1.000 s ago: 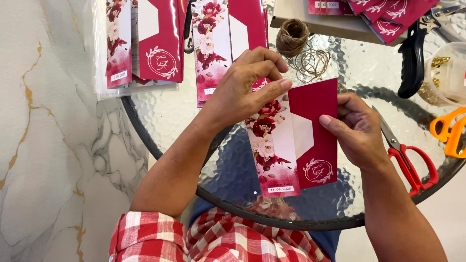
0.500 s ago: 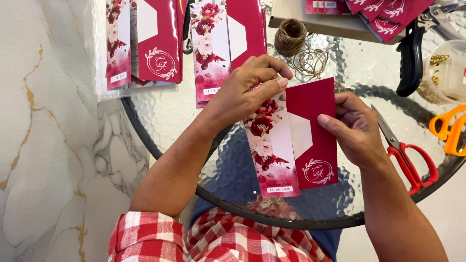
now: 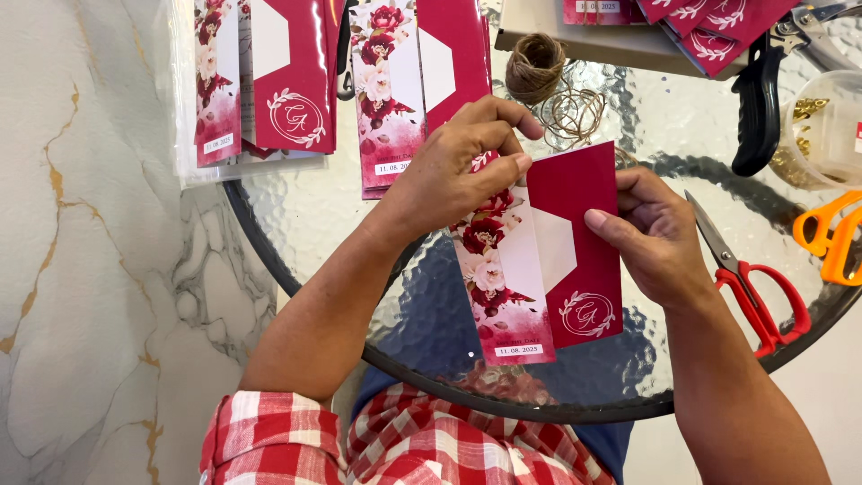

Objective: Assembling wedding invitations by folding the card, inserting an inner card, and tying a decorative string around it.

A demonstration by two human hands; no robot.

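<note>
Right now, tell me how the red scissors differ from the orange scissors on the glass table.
The red scissors lie fully in view beside the right hand, blades pointing up the table; of the orange scissors only the handles show, cut off at the picture's right edge. The red ones lie nearer the held card; the orange ones lie nearer the plastic tub. Both rest untouched on the glass table.

Open glass shows along the near edge of the round glass table [image 3: 377, 224], under and in front of the folded red card [image 3: 548, 260] that both hands hold above it. The left edge is crowded by stacked cards [image 3: 269, 81], with another stack [image 3: 422, 81] beside them. Toward the far edge a twine spool [image 3: 534, 65] and loose twine [image 3: 575, 115] block the way. Along the right edge lie red scissors [image 3: 754, 287], orange scissors [image 3: 831, 235], a black tool [image 3: 761, 99] and a clear tub [image 3: 822, 126].
</note>
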